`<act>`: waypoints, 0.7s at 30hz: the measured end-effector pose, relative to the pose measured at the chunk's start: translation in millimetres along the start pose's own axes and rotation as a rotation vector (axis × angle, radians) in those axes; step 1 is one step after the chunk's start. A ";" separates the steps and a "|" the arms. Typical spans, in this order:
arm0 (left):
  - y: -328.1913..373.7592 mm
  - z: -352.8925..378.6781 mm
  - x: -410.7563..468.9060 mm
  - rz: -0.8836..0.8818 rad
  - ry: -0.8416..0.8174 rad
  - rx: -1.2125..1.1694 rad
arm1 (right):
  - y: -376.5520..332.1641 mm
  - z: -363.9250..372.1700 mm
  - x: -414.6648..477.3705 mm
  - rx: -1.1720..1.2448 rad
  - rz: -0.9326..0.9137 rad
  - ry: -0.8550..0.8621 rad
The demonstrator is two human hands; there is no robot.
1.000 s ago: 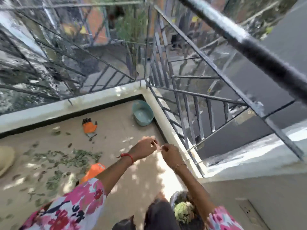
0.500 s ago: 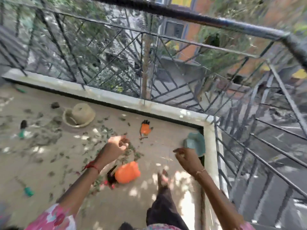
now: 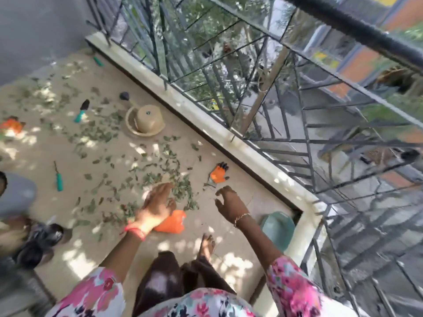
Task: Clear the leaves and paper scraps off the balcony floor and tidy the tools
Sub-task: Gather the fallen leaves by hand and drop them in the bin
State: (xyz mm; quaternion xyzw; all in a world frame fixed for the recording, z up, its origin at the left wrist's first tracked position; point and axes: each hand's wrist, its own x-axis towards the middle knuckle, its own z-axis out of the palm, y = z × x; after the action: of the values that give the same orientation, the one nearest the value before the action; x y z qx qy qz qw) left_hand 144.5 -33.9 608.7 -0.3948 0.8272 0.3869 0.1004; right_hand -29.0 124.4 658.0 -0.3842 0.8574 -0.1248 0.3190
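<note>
Dry green leaves [image 3: 158, 172] lie scattered over the beige balcony floor [image 3: 96, 239]. My left hand [image 3: 158, 204] hovers above the leaves with fingers stretched out, holding nothing. My right hand [image 3: 231, 202] hangs beside it with loosely curled fingers, also empty. An orange glove [image 3: 218, 173] lies just beyond my right hand. An orange object [image 3: 172, 221] sits partly under my left wrist. A green-handled trowel [image 3: 81, 110] and a green-handled tool [image 3: 59, 178] lie to the left.
A tan pot upside down in its saucer [image 3: 145, 121] stands near the ledge. A teal bowl [image 3: 278, 228] sits in the corner at right. The metal railing [image 3: 263, 110] borders the balcony. Another orange glove [image 3: 12, 124] lies far left. Dark pots [image 3: 39, 243] stand lower left.
The view has swung left along the balcony. My left hand has gone from curled to spread fingers, and both hands have come lower over the leaves.
</note>
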 end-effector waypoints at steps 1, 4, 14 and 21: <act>-2.7 4.9 5.2 0.008 0.007 0.022 | 1.2 -3.8 6.3 -0.018 -0.011 -0.014; 13.6 -2.5 2.5 0.071 0.042 0.086 | 4.4 -10.9 22.1 -0.050 -0.061 -0.031; 35.0 -24.9 30.0 0.055 0.135 0.095 | -6.0 -27.8 62.2 -0.216 -0.163 -0.012; 38.1 -18.2 48.4 0.040 0.207 0.052 | -5.5 -38.5 102.1 -0.215 -0.196 -0.053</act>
State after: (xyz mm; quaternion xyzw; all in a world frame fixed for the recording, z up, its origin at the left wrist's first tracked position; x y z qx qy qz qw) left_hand 86.8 -60.0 619.5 -0.4133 0.8508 0.3242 0.0167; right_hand -101.8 44.1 644.0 -0.5014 0.8153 -0.0524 0.2848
